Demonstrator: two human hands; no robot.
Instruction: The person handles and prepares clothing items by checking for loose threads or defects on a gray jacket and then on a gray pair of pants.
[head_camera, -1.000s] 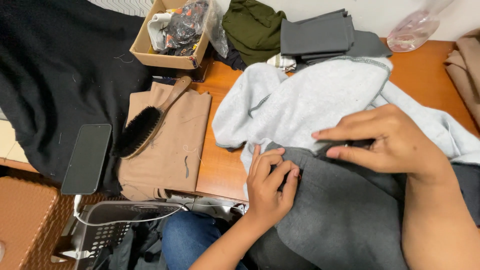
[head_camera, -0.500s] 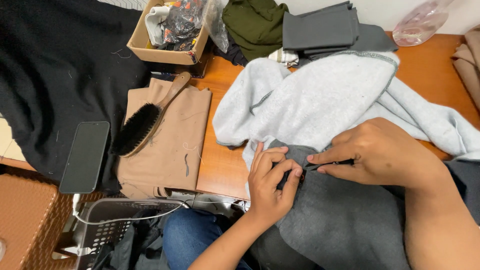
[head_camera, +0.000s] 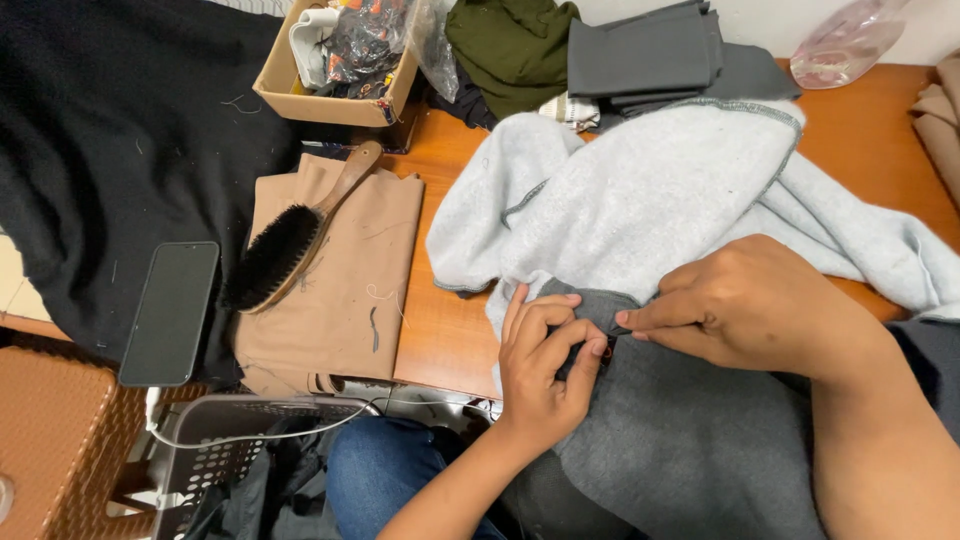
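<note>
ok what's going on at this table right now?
A person is working a grey fleece garment spread over a wooden table. The left hand and right hand meet at a dark grey edge of the fabric, pinching it between their fingertips. Off to the side, untouched, a wooden clothes brush lies on folded tan cloth, and a dark phone rests on black fabric.

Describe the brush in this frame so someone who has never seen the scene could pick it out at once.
Start at the wooden table and go to its left end, where a folded tan cloth lies flat beside a black fabric. The brush lies diagonally on that cloth, its handle pointing up toward the cardboard box. It is the only wooden-handled thing there, with dense black bristles, unlike the flat dark phone to its left.
</note>
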